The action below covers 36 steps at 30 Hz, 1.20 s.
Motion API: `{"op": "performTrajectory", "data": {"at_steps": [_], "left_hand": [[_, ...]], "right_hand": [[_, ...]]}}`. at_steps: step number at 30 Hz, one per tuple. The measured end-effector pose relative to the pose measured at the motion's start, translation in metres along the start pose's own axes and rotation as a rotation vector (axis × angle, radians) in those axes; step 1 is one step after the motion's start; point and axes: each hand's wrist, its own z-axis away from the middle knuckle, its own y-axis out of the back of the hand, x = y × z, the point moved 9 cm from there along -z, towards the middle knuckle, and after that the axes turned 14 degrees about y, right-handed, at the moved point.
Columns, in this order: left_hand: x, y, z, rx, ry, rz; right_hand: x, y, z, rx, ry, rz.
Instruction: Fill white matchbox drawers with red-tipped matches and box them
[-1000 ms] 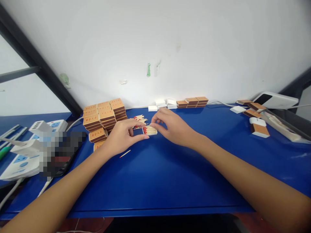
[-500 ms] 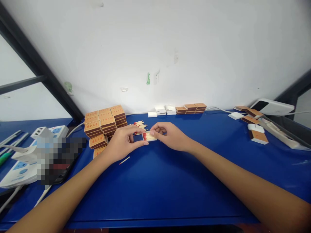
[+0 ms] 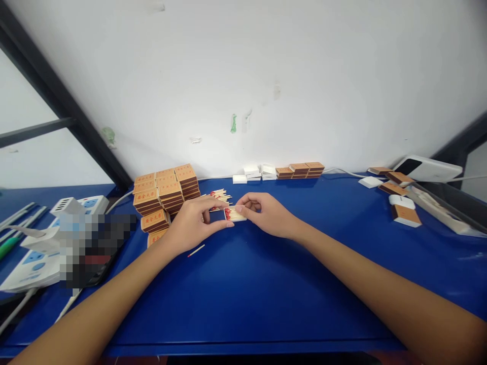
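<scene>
A white matchbox tray [image 3: 236,219] full of red-tipped matches lies between my hands on the blue table. My left hand [image 3: 196,223] grips its left end between thumb and fingers. The thumb and fingers of my right hand [image 3: 262,213] are closed on its right end, the thumb over the matches. Just behind the left fingers lies a heap of loose matches [image 3: 220,195], partly hidden by that hand. A single match [image 3: 196,250] rests in front of my left hand.
Stacked matchboxes [image 3: 169,190] stand left of my left hand. White trays [image 3: 251,172] and more matchboxes [image 3: 300,170] line the wall. At right are scattered matchboxes [image 3: 406,215] and a white device [image 3: 429,168]. A power strip [image 3: 36,266] and a blurred dark object [image 3: 114,243] lie at left.
Both hands keep their grip on the tray in nearly the same pose. The whole view has shifted very slightly; the things on the table have stayed put.
</scene>
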Motion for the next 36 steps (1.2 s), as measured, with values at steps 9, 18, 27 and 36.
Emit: {"op": "performTrajectory", "data": {"at_steps": [9, 18, 27, 36], "left_hand": [[0.004, -0.001, 0.001, -0.015, -0.014, 0.005], [0.001, -0.002, 0.001, -0.014, -0.01, -0.009], [-0.001, -0.002, 0.001, -0.014, 0.017, -0.002], [-0.001, -0.002, 0.002, -0.019, 0.015, -0.015]], "right_hand": [[-0.004, 0.001, 0.001, -0.003, -0.023, 0.045], [-0.005, 0.026, -0.008, 0.021, 0.073, 0.282], [0.054, 0.213, 0.017, 0.532, -0.14, 0.956], [0.083, 0.202, 0.014, 0.438, -0.281, 1.021]]}}
